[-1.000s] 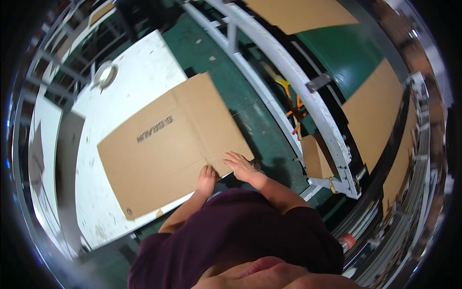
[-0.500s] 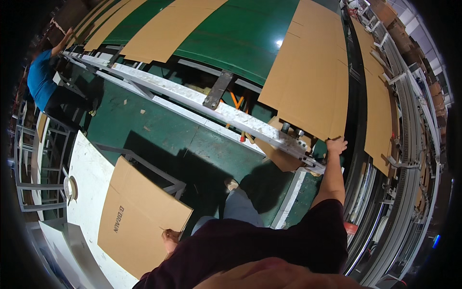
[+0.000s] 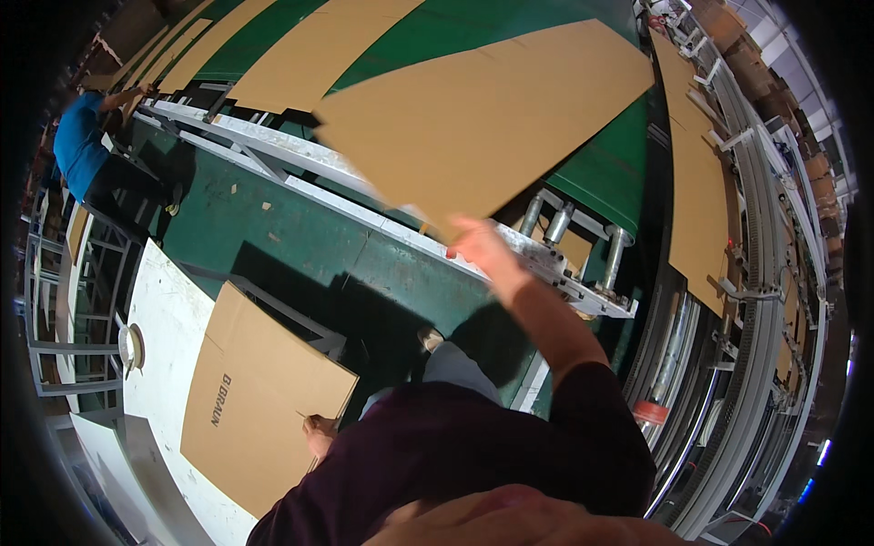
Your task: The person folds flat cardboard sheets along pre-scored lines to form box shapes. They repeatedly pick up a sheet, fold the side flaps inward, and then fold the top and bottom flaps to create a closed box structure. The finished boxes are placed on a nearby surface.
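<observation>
By the blurred right hand [image 3: 482, 247], clamped on its near corner, a plain sheet [image 3: 492, 118] is held aslant over the belt [image 3: 605, 173], jutting past the belt's near side. Nearer than the belt, on a white table [image 3: 168, 305], a printed sheet [image 3: 264, 396] is touched at its edge by the left hand [image 3: 319, 436]; whether it is pinched cannot be told.

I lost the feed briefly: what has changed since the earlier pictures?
The right hand came off the printed cardboard on the white table, took a plain sheet on the green belt by its near edge, and swung it leftward, turning it. The left hand stayed on the printed cardboard.
</observation>
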`<act>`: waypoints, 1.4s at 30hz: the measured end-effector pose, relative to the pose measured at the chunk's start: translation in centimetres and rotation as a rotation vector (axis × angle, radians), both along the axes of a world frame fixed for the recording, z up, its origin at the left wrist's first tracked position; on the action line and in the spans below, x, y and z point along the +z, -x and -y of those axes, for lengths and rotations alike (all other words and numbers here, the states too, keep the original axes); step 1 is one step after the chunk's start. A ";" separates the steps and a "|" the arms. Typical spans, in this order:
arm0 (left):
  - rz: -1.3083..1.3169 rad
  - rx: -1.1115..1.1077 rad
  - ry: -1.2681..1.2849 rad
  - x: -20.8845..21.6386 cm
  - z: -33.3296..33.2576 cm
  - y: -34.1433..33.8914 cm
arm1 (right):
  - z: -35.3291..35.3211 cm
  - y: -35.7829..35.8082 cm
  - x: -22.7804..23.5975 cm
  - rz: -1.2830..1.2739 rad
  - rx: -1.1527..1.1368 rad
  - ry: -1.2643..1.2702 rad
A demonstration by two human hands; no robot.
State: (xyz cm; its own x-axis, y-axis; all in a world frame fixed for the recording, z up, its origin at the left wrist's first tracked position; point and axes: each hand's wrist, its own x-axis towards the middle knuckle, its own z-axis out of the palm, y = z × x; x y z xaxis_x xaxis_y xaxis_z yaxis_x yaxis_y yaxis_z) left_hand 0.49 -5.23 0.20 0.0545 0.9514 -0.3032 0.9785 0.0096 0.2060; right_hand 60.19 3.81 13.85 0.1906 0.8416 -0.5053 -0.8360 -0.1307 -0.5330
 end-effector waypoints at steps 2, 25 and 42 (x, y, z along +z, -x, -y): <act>0.095 0.086 0.055 1.6 -0.6 -1.8 | -2.4 12.1 7.0 -0.206 0.099 -0.321; -0.021 0.063 -0.008 2.1 1.8 -1.4 | -15.1 -9.1 -11.8 0.092 -0.467 0.026; 0.228 0.225 -0.016 3.7 2.6 -1.6 | 3.3 46.2 -2.3 -0.128 0.670 -0.125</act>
